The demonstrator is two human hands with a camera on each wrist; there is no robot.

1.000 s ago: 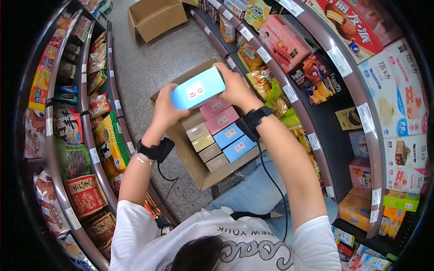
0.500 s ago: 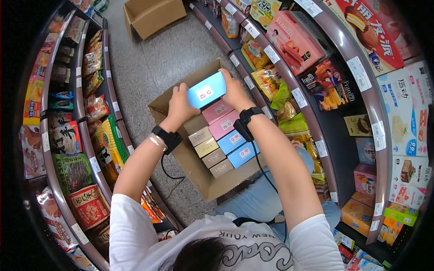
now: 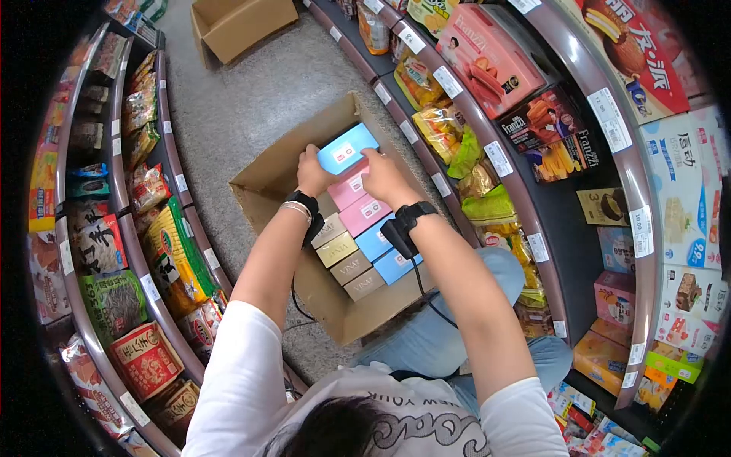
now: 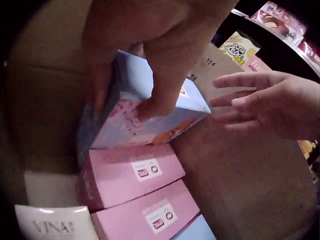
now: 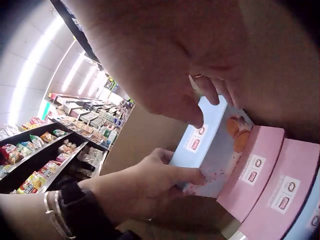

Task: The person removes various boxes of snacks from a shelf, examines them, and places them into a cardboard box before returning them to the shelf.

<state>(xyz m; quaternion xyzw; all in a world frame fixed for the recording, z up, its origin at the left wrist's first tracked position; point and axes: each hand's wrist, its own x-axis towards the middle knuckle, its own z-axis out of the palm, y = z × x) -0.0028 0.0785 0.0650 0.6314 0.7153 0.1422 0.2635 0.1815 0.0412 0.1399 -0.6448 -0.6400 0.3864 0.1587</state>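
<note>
A light blue box point(image 3: 348, 148) with a white label stands tilted at the far end of an open cardboard carton point(image 3: 266, 164). My left hand point(image 3: 314, 171) grips its left end, thumb on the printed side, as the right wrist view shows on the box point(image 5: 215, 155). In the left wrist view my right hand point(image 4: 275, 102) is off the box's other end, fingers extended and slightly spread. Pink boxes point(image 3: 364, 215) lie directly beside the blue one. Nearer me in the carton are two more blue boxes point(image 3: 397, 264) and several beige and brown VINA boxes point(image 3: 352, 268).
Shelves of packaged snacks line both sides, with pink Franzzi boxes point(image 3: 487, 65) at the right and bagged snacks point(image 3: 175, 251) at the left. Another open carton point(image 3: 244, 27) stands farther up the grey floor point(image 3: 221, 114). Cables hang from both wrist cameras.
The blue box has gone down into the carton's far end from above it. My right hand has let go of its right end and moved nearer me; the left still holds on.
</note>
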